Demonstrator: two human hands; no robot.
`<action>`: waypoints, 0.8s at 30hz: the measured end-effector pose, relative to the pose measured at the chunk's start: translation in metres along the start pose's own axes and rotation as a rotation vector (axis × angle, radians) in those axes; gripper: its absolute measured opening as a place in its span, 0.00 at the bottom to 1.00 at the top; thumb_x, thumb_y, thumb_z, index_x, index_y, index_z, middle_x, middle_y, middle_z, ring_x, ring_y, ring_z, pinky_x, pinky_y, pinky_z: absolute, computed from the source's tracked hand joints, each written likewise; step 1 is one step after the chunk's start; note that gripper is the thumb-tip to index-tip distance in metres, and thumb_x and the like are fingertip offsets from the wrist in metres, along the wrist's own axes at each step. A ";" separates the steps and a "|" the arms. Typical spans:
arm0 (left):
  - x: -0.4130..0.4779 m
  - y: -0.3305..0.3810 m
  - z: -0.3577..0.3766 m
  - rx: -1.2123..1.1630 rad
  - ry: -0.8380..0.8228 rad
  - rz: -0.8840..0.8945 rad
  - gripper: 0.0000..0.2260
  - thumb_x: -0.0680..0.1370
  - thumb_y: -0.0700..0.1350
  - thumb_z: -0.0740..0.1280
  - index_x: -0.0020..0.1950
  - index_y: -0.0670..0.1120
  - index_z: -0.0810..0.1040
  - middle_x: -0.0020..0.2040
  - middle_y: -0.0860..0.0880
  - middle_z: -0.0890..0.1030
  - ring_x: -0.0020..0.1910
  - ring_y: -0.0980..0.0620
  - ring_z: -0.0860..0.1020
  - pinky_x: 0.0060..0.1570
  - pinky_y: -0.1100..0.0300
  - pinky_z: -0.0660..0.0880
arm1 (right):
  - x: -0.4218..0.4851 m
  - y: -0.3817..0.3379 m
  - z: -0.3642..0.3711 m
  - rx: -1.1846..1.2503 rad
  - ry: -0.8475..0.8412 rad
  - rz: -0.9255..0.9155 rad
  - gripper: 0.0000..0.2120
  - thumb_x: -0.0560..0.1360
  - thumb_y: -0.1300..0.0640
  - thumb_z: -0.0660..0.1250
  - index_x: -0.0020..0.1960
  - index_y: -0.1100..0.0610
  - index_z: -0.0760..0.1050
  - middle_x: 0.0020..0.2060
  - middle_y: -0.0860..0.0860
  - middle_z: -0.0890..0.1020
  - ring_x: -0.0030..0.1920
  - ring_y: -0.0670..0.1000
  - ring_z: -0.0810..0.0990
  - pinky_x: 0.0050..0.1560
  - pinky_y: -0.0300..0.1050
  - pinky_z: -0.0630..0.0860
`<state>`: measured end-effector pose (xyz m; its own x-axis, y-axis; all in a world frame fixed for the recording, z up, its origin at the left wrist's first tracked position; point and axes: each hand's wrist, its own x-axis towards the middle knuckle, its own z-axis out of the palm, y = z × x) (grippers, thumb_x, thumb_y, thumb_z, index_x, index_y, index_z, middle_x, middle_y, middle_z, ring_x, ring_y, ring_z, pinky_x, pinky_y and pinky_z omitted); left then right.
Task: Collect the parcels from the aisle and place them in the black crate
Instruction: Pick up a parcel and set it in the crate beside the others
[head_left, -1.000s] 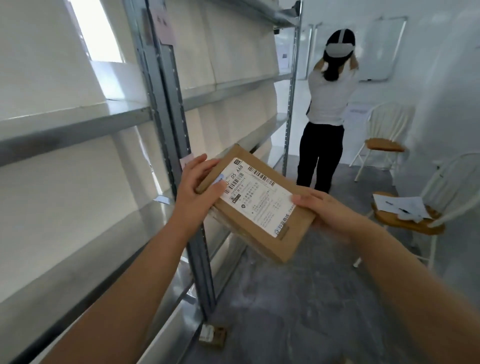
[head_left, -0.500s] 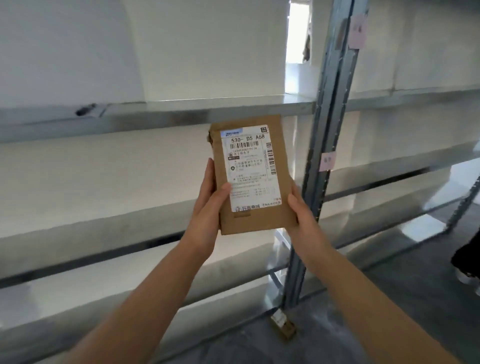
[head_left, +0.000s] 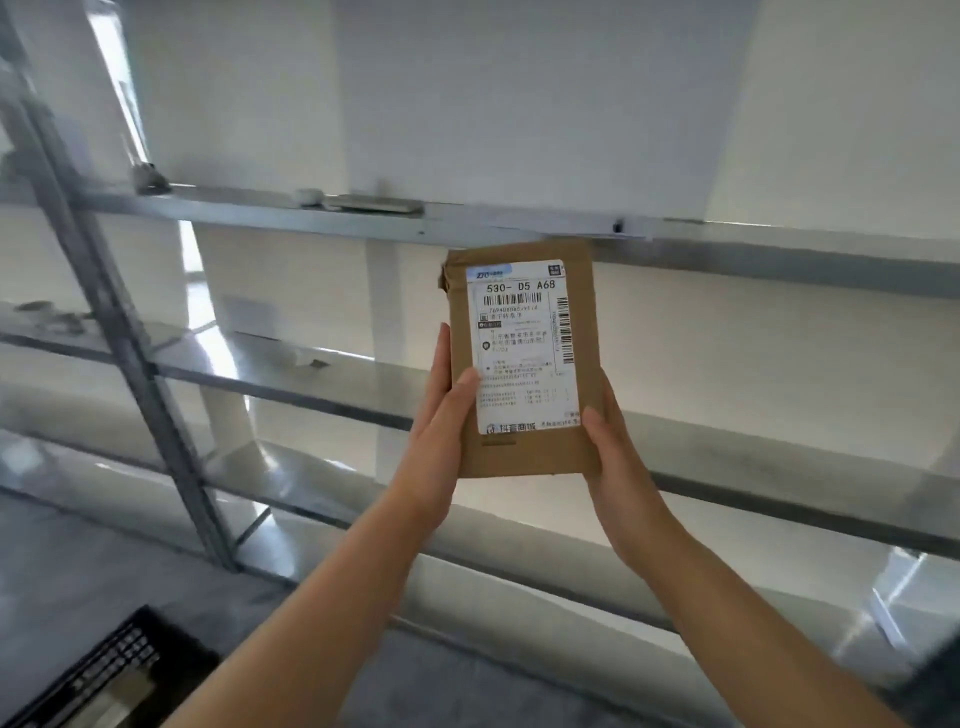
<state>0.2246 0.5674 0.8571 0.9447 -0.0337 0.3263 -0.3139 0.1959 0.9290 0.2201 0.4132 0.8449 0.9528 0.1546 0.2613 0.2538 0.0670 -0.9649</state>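
A flat brown cardboard parcel (head_left: 524, 358) with a white shipping label stands upright in front of me, at chest height before the metal shelving. My left hand (head_left: 441, 421) grips its lower left edge, thumb on the label. Along the lower right edge, my right hand (head_left: 613, 447) holds it, thumb on the front. The black crate (head_left: 104, 675) with a slotted wall shows at the bottom left corner on the floor; a brown item lies inside it.
Grey metal shelves (head_left: 363, 218) with white boards behind run across the whole view. A slanted steel upright (head_left: 119, 338) stands at the left. Small objects lie on the upper shelf (head_left: 363, 202). Grey concrete floor (head_left: 441, 675) lies below.
My view has swung left along the shelving. The parcel stays upright in both hands, and the black crate has come into view at the bottom left.
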 end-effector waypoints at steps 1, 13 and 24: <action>-0.004 0.005 -0.023 0.013 0.033 -0.001 0.25 0.79 0.55 0.58 0.75 0.62 0.55 0.67 0.53 0.75 0.61 0.52 0.78 0.59 0.48 0.76 | 0.005 0.002 0.024 0.007 -0.035 0.002 0.29 0.71 0.38 0.52 0.72 0.38 0.55 0.68 0.38 0.69 0.65 0.38 0.69 0.60 0.36 0.69; -0.053 0.049 -0.258 0.123 0.349 -0.002 0.27 0.77 0.55 0.59 0.75 0.64 0.54 0.67 0.53 0.75 0.64 0.51 0.76 0.65 0.46 0.71 | 0.045 0.044 0.263 0.129 -0.326 0.046 0.23 0.78 0.43 0.46 0.72 0.40 0.57 0.64 0.35 0.72 0.59 0.29 0.72 0.50 0.23 0.70; -0.064 0.051 -0.410 0.238 0.701 -0.041 0.23 0.81 0.51 0.57 0.74 0.62 0.56 0.66 0.56 0.75 0.62 0.57 0.76 0.65 0.52 0.72 | 0.133 0.099 0.413 0.184 -0.751 0.070 0.28 0.73 0.47 0.64 0.71 0.39 0.59 0.67 0.43 0.72 0.66 0.45 0.72 0.67 0.52 0.69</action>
<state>0.1876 0.9813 0.8117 0.7702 0.6129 0.1766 -0.2140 -0.0125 0.9768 0.3031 0.8476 0.7942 0.5802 0.7869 0.2099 0.1031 0.1847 -0.9774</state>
